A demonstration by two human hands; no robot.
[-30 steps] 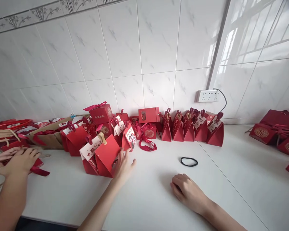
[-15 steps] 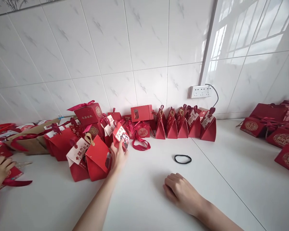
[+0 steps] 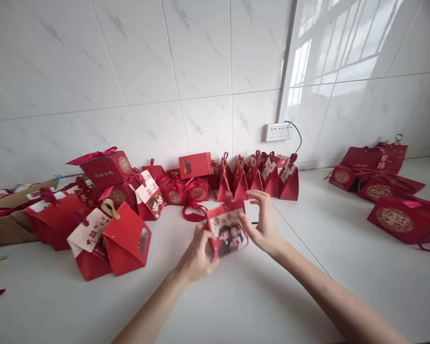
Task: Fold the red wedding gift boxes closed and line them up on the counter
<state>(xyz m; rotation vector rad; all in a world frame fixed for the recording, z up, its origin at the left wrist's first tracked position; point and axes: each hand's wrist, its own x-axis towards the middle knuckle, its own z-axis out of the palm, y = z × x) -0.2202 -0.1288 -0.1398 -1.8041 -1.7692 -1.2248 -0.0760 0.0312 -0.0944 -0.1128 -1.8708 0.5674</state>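
My left hand [image 3: 199,255] grips a small red gift box [image 3: 229,234] by its left and lower edge, over the middle of the white table. The box has a cartoon couple printed on its face and a dark red loop at its top; it is slightly blurred. At its right side is my right hand [image 3: 263,222], fingers apart and curved, the thumb at the box's edge; whether it touches cannot be made out. A black hair tie [image 3: 254,223] lies behind, mostly hidden by the box and my right hand.
Several upright red boxes [image 3: 288,184] line the tiled wall. Two red boxes [image 3: 127,241] stand at the front left, near a stacked ribboned box [image 3: 103,169]. More red boxes [image 3: 397,220] sit on the right. A power strip [image 3: 279,132] is on the wall.
My left hand has brought the gift box from the left group to the table's middle. My right hand has lifted and opened beside it. The view has turned right; another person's hand left view.
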